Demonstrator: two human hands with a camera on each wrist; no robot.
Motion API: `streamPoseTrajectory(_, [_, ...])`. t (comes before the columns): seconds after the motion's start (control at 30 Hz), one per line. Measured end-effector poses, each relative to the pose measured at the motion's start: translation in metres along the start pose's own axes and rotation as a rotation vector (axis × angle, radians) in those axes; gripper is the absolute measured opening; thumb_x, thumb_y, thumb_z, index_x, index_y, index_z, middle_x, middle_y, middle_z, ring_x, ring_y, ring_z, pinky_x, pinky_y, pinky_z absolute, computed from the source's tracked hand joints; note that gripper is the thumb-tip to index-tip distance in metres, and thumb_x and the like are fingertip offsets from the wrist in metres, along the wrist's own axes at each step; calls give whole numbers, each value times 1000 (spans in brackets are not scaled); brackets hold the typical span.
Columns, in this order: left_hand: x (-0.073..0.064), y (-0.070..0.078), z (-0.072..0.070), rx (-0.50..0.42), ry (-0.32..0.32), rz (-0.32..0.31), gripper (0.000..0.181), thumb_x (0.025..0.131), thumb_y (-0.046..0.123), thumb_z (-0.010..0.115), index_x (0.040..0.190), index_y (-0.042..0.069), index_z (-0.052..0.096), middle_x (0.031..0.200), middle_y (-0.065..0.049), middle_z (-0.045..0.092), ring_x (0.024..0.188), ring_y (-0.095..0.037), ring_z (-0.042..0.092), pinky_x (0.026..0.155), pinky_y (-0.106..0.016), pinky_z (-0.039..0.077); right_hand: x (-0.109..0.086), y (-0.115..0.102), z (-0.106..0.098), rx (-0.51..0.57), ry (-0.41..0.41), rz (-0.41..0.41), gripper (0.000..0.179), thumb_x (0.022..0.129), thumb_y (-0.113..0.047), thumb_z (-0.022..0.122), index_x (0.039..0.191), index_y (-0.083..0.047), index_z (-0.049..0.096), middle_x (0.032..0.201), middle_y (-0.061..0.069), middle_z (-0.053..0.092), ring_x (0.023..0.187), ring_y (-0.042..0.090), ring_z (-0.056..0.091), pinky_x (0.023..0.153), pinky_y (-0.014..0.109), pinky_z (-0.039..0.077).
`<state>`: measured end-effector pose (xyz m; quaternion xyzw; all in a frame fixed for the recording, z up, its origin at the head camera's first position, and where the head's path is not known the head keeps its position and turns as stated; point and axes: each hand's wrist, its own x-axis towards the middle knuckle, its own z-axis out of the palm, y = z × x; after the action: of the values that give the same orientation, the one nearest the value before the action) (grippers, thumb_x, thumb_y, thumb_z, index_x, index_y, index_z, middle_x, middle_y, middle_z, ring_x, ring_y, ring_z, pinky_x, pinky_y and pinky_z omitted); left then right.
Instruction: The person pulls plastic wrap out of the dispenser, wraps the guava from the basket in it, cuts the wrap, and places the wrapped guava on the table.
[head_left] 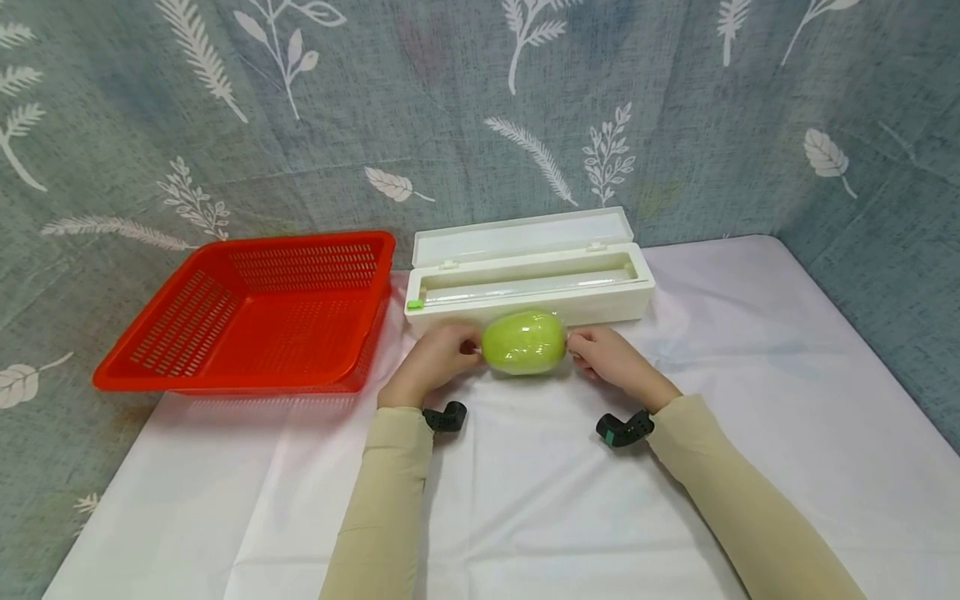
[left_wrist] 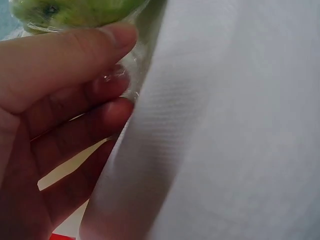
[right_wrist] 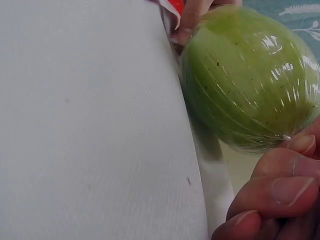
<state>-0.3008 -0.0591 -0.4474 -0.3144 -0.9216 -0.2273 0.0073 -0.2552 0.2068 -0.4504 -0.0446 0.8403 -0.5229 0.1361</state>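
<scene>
A green fruit (head_left: 524,342) in tight, shiny plastic wrap is between my two hands, just in front of the white wrap box. My left hand (head_left: 444,357) holds the gathered wrap at the fruit's left end. In the left wrist view, clear film (left_wrist: 135,65) shows by the thumb and fingertips, under the fruit (left_wrist: 80,12). At the other end, my right hand (head_left: 611,358) pinches the twisted wrap. The right wrist view shows creases in the film over the fruit (right_wrist: 250,75) running to a point at the right fingertips (right_wrist: 295,190).
Behind the fruit stands the white wrap box (head_left: 532,292), lid raised, with a roll of film inside and a green slider (head_left: 415,305) at its left. A red plastic basket (head_left: 225,385) sits at the left. White cloth (head_left: 525,517) covers the table; patterned grey-blue fabric hangs behind.
</scene>
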Motion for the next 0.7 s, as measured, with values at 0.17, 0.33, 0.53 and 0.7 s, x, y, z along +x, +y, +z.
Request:
streamPoseTrajectory(0.17, [-1,4,-1,32,4,-40,7,78,19,66,79,26,64,72,12,55,73,-11,47,69,-25,40,-1,-1,-1,48,-45,46,23,81,-18,38,60,-9,38,51,0,33,44,15,33,45,25,28])
streamPoseTrajectory(0.33, [-1,5,-2,53,9,-69,5,80,23,66,76,25,67,68,11,55,71,-12,47,67,-26,40,-3,-3,-2,102,-109,97,24,82,-17,37,60,-8,38,51,1,31,44,16,32,46,24,28])
streamPoseTrajectory(0.53, [-1,5,-3,31,-24,-100,4,79,21,67,76,23,70,67,11,57,71,-12,48,68,-26,42,-4,-3,-6,53,-151,95,27,86,-17,38,68,-2,51,53,5,44,46,17,43,46,27,38])
streamPoseTrajectory(0.7, [0,7,-4,-10,-71,-134,5,80,24,64,75,22,65,66,7,54,70,-14,47,67,-27,40,-3,0,-10,-6,-163,75,33,89,-21,38,85,0,63,69,9,61,57,19,55,52,29,45])
